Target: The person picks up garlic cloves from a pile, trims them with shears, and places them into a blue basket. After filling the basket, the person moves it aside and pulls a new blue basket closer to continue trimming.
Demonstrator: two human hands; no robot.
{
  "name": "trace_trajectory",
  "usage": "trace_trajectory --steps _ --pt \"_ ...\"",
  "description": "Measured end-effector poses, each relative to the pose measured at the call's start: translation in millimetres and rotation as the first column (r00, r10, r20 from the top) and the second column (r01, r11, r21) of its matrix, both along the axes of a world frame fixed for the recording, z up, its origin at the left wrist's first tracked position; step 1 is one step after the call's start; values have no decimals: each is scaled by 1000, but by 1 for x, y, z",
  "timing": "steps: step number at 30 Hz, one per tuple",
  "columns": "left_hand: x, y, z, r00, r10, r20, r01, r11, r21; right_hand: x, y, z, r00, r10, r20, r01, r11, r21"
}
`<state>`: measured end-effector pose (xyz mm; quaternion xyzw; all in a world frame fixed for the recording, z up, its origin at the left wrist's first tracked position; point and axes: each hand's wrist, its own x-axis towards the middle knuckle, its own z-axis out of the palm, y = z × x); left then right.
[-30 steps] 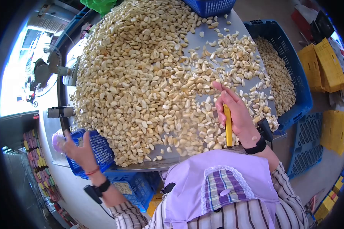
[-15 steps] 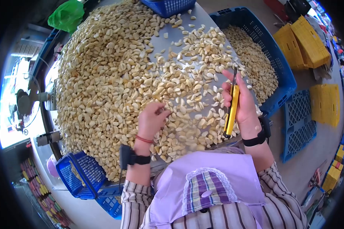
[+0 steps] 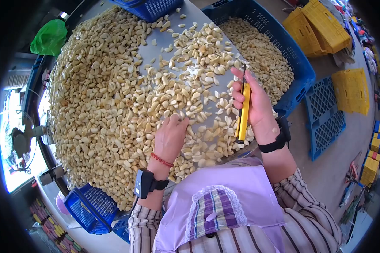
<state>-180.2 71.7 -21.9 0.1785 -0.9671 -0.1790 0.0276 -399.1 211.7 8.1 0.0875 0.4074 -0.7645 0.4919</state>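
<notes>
Peeled garlic cloves (image 3: 101,105) lie in a broad heap over the metal table (image 3: 150,52). My left hand (image 3: 169,137) is over the near part of the heap, back upward, with its fingers bent together and their tips down among the cloves. Whatever those fingertips pinch is hidden. My right hand (image 3: 259,103) is closed round a yellow utility knife (image 3: 244,111), held upright above the table's right side with its dark narrow end up. Loose cloves are scattered beneath and beside that hand.
A large blue crate (image 3: 302,80) of cloves stands against the table's right side. One blue basket (image 3: 154,10) is at the far edge, another (image 3: 82,211) at the near left. Yellow crates (image 3: 350,90) and a blue pallet (image 3: 325,114) are farther right. A fan (image 3: 23,141) stands left.
The view has shifted, so the table and crates appear farther left. My left hand has turned, its fingers now pointing away from me into the cloves. The knife stays in my right hand.
</notes>
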Motion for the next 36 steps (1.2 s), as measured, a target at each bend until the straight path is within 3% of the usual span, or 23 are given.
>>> trace_trajectory --steps 4,5,6,7,8,9,10,14,17,18,19,21,22,23,25,26,28,30,31,33,34,35,36 --pt "3 -12 -6 998 30 -53 -22 988 151 16 0 13 968 184 -173 -175 983 62" --pt "8 -14 -9 975 221 -28 -166 802 573 22 -1 13 969 179 -172 -172 984 54" --pt "10 -14 -5 923 375 83 -252 427 869 30 -1 13 908 319 -273 -305 948 94" --pt "12 -13 1 924 373 87 -256 429 866 38 -1 13 816 452 -362 -428 891 149" --pt "15 -10 10 885 450 122 -209 150 966 46 -3 17 817 452 -359 -429 891 145" --pt "14 -7 21 841 511 176 -122 -137 983 54 -6 25 679 550 -486 -502 831 239" --pt "13 -3 28 800 565 199 -58 -257 965 60 -9 30 507 631 -587 -549 762 344" --pt "24 6 27 806 569 163 23 -304 952 73 -15 25 298 653 -697 -694 649 312" --pt "38 16 23 813 559 161 123 -435 892 83 -14 7 323 469 -822 -715 690 114" --pt "44 19 19 819 555 149 166 -476 864 80 -13 11 239 606 -758 -790 576 211" --pt "47 21 17 819 555 148 167 -476 864 79 -12 11 238 607 -758 -790 575 212" --pt "46 22 19 911 401 -93 377 -720 582 79 -11 9 243 650 -720 -659 655 369" --pt "39 27 30 877 471 -92 421 -661 622 78 -12 0 391 655 -647 -602 714 358" --pt "32 25 32 878 470 -92 420 -662 621 73 -12 0 392 655 -646 -601 714 359" --pt "16 17 32 720 667 192 304 -552 776 56 -11 5 788 465 -402 -421 885 198" --pt "8 1 19 801 581 142 -76 -137 988 49 -12 7 787 467 -403 -422 884 199" --pt "-22 -9 4 925 364 -109 -196 703 683 39 -12 13 885 309 -347 -266 949 166" --pt "-41 -11 -7 990 125 -68 -103 959 264 33 -9 17 904 264 -337 -224 963 153" --pt "-46 -13 -12 996 91 -26 -83 971 223 29 -7 19 922 217 -320 -181 973 140" --pt "-49 -20 -19 993 121 -3 -107 885 454 19 2 18 929 165 -333 -135 985 111" --pt "-46 -24 -20 978 199 58 -180 681 710 14 7 16 926 115 -360 -82 991 105" --pt "-43 -26 -17 950 275 146 -235 328 915 7 11 15 919 67 -388 -31 995 98" --pt "-36 -34 -19 926 365 91 -113 37 993 0 16 17 919 32 -393 30 988 149"
